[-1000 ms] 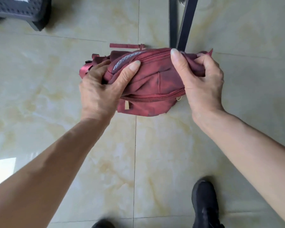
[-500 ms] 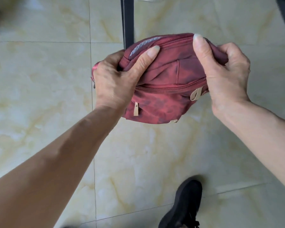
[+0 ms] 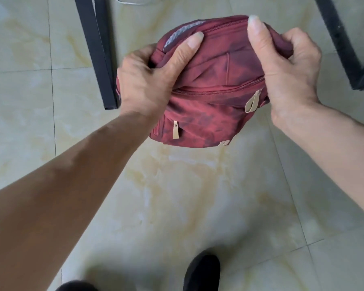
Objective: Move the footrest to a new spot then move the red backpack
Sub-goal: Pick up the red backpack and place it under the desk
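Both bare forearms reached forward and down from the lower corners of the view, converging on the red backpack (image 3: 210, 85), which was held up above the pale marbled tile floor (image 3: 177, 196). The left hand (image 3: 147, 80) was closed around the bag's upper left edge, its thumb laid flat across the top fabric toward the grey mesh strip and its fingers curled out of sight behind the bag. The right hand (image 3: 286, 66) was clenched on a bunched fold at the upper right, thumb pressed along the top seam near the zipper, fingers wrapped under the cloth. The backpack hung between the two grips with its front pockets facing the camera, tan zipper pulls (image 3: 253, 101) dangling. A black metal leg (image 3: 97, 51) stood just left of the bag, partly behind the left hand; another black frame (image 3: 343, 45) angled down at the right. A black shoe (image 3: 202, 271) rested on the floor below.
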